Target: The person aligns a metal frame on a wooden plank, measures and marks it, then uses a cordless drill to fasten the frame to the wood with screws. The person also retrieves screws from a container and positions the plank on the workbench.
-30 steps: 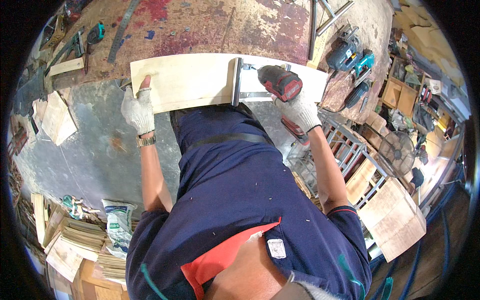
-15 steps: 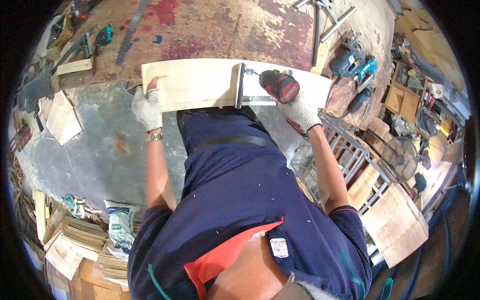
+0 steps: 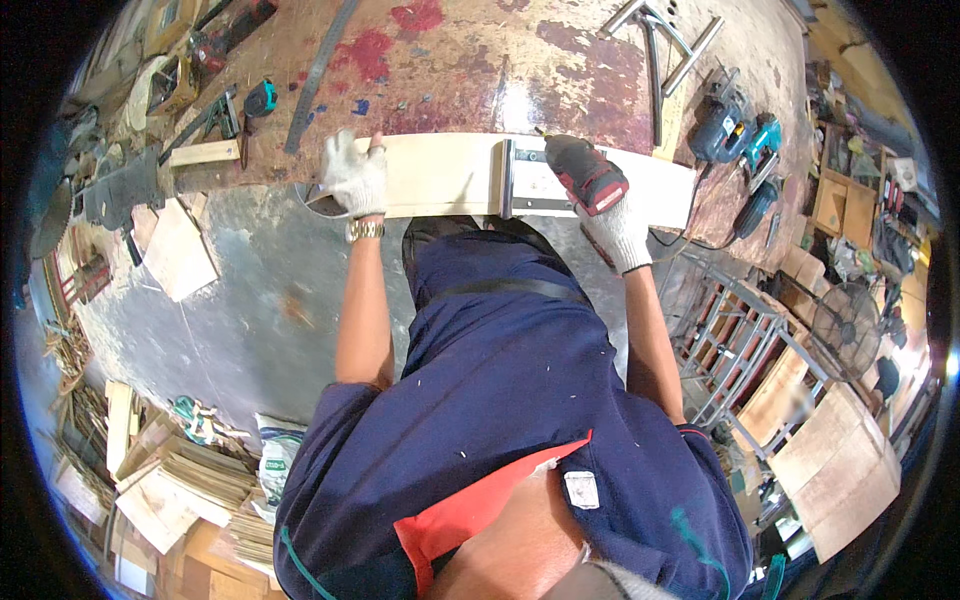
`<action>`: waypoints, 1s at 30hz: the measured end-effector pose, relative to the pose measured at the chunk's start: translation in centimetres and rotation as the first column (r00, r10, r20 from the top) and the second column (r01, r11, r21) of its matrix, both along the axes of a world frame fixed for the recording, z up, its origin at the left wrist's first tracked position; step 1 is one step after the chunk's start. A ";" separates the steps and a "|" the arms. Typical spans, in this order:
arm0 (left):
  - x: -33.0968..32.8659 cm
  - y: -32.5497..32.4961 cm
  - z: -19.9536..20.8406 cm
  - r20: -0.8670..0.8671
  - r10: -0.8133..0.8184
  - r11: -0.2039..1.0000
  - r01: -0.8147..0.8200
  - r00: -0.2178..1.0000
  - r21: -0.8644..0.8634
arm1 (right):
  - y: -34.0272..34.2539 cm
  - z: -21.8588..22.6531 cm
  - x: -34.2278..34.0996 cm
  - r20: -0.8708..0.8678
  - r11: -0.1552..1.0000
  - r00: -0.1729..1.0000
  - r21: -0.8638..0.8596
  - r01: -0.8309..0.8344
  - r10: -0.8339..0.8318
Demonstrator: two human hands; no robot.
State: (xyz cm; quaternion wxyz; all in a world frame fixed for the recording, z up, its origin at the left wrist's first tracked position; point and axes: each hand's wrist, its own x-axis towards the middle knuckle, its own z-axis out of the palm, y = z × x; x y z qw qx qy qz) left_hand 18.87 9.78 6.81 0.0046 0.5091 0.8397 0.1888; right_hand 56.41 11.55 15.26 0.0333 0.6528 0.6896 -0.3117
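Pale wooden board (image 3: 440, 175): lies flat along the near edge of the worktop (image 3: 470, 70), long side left to right. Its right end runs past the drill; its near edge overhangs the worktop's front above the person's legs.

Left hand (image 3: 355, 175), in a white knit glove: pressed palm-down on the board's left part, fingers spread flat over the top, gripping nothing. A metal wristwatch (image 3: 365, 230) sits at the wrist.

Right hand (image 3: 620, 230), white glove: closed round the grip of a red and black cordless drill (image 3: 585, 175). The drill lies over the board's right part, its nose pointing left toward a steel square (image 3: 510, 180). The bit's tip is too small to make out, so contact with the board cannot be told.

Steel square: upright blade crosses the board, a second arm runs right beneath the drill, partly hidden by it.

Worktop: worn brown surface with red and white paint blotches.

Far left of the worktop: a small wooden offcut (image 3: 205, 152), a long dark metal strip (image 3: 320, 75), a teal tape measure (image 3: 262, 98); further tools there are bent by the lens and hard to name.

Far right: blue power tools (image 3: 740, 130) with cords, partly overlapping.

Top edge: metal bar frame (image 3: 660, 30), cut off by the picture's rim.

Floor: grey concrete (image 3: 240, 330), stacks of thin wood sheets (image 3: 190, 480) at lower left, boards at lower right (image 3: 840, 470).
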 end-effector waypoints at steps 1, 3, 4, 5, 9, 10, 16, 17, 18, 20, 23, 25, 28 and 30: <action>0.3 1.5 -0.6 0.082 -0.103 0.993 0.097 0.991 0.068 | -0.7 0.6 0.0 0.068 0.998 0.997 0.051 -0.031 0.028; 0.2 3.4 -1.2 0.083 -0.236 0.971 0.238 0.968 -0.017 | -2.2 1.8 -0.4 -0.135 0.992 0.988 0.094 0.089 -0.076; 0.1 3.9 -2.3 0.071 -0.286 0.958 0.286 0.955 0.016 | -2.5 3.0 -0.9 -0.173 0.983 0.971 0.043 0.177 -0.167; 0.5 4.9 -2.1 0.063 -0.339 0.940 0.337 0.939 0.049 | -2.9 3.9 -1.1 -0.204 0.964 0.943 -0.009 0.265 -0.262; 0.3 5.9 -3.1 0.250 -0.333 0.942 0.331 0.909 0.051 | -6.9 2.1 1.5 -0.288 0.919 0.883 0.023 0.393 -0.370; 0.2 6.0 -3.3 0.289 -0.293 0.956 0.287 0.911 0.063 | -7.4 2.6 2.0 -0.123 0.949 0.943 0.025 0.315 -0.309; 5.2 6.8 -1.0 0.588 -0.395 0.911 0.382 0.705 0.153 | -14.7 -1.9 3.8 -0.805 0.559 -0.154 -0.521 0.645 -0.572; 8.3 6.5 1.1 0.583 -0.455 0.864 0.493 0.673 0.104 | -15.0 -2.1 3.8 -0.826 0.578 -0.198 -0.520 0.629 -0.529; 10.8 6.0 1.6 0.733 -0.429 0.832 0.547 0.528 0.093 | -15.2 -2.0 3.6 -0.843 0.603 -0.240 -0.517 0.608 -0.481; 16.4 4.8 3.1 1.000 -0.003 0.863 0.505 -0.007 0.006 | -15.8 -1.7 3.4 -0.869 0.636 -0.107 -0.433 0.639 -0.484; 20.7 3.9 4.1 0.836 0.393 0.841 0.516 -0.382 -0.160 | -13.6 3.1 3.3 -0.620 0.763 0.481 -0.331 0.556 -0.620; 21.9 3.7 4.2 0.755 0.486 0.800 0.571 -0.439 -0.183 | -13.7 3.5 3.6 -0.755 0.730 0.120 -0.562 0.389 -0.645; 22.8 3.5 4.1 0.697 0.538 0.778 0.598 -0.474 -0.194 | -14.9 0.6 3.9 -0.275 0.737 -0.905 -0.673 -0.060 -0.325; 23.0 3.3 4.4 0.710 0.553 0.763 0.607 -0.435 -0.223 | -15.1 0.8 3.9 -0.223 0.687 -0.915 -0.723 -0.075 -0.335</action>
